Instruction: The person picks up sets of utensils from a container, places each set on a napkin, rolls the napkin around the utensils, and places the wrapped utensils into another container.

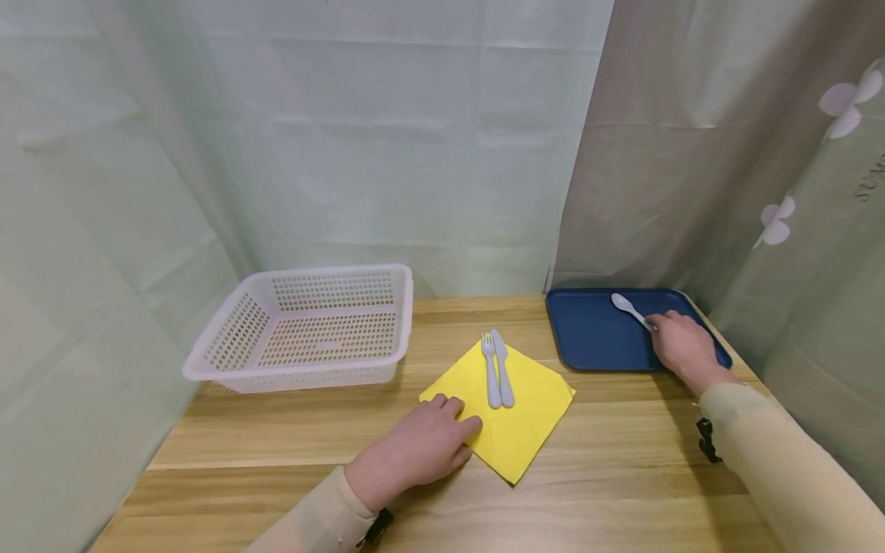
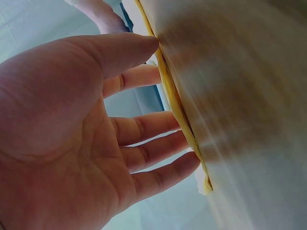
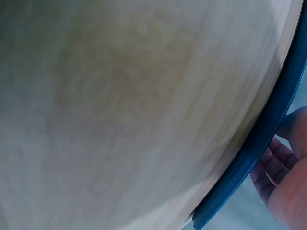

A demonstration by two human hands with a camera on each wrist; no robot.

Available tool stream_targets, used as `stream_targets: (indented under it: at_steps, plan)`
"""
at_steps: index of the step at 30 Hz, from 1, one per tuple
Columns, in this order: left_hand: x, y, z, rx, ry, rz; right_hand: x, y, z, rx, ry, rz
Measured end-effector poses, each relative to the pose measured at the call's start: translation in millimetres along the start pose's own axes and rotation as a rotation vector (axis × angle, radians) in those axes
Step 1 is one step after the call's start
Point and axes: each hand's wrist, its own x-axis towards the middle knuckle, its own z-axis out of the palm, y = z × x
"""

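Observation:
A yellow folded napkin [image 1: 528, 415] lies on the wooden table, turned like a diamond. On it a pale grey fork [image 1: 492, 372] and a matching knife [image 1: 505, 376] lie side by side, their upper ends at its far corner. My left hand [image 1: 418, 445] touches the napkin's left side; the left wrist view shows fairly straight fingers [image 2: 151, 127] and the thumb against its yellow edge [image 2: 180, 110]. Over the blue tray [image 1: 588, 338], my right hand [image 1: 683, 346] pinches the handle of a pale spoon [image 1: 625, 305]. In the right wrist view the tray's rim hides its fingertips.
A white perforated plastic basket [image 1: 297, 376] stands at the left back of the table [image 1: 276, 438]. Pale curtains [image 1: 415, 153] hang close behind and on both sides. The tray reaches nearly to the table's right edge.

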Motion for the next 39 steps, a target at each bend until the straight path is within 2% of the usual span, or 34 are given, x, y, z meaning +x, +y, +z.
stream_targets:
  at_steps: [11,22,39]
  plan:
    - [1.3,-0.3,0.9,0.008,-0.014,-0.007,2.9,-3.3,0.4,-0.002,-0.016,0.010]
    - [-0.6,0.4,-0.6,0.011,0.020,0.002,4.8,-5.8,0.1,0.022,-0.010,0.026]
    - [-0.4,0.7,-0.8,0.006,0.014,0.001,6.8,-7.5,-2.0,0.020,-0.005,0.018]
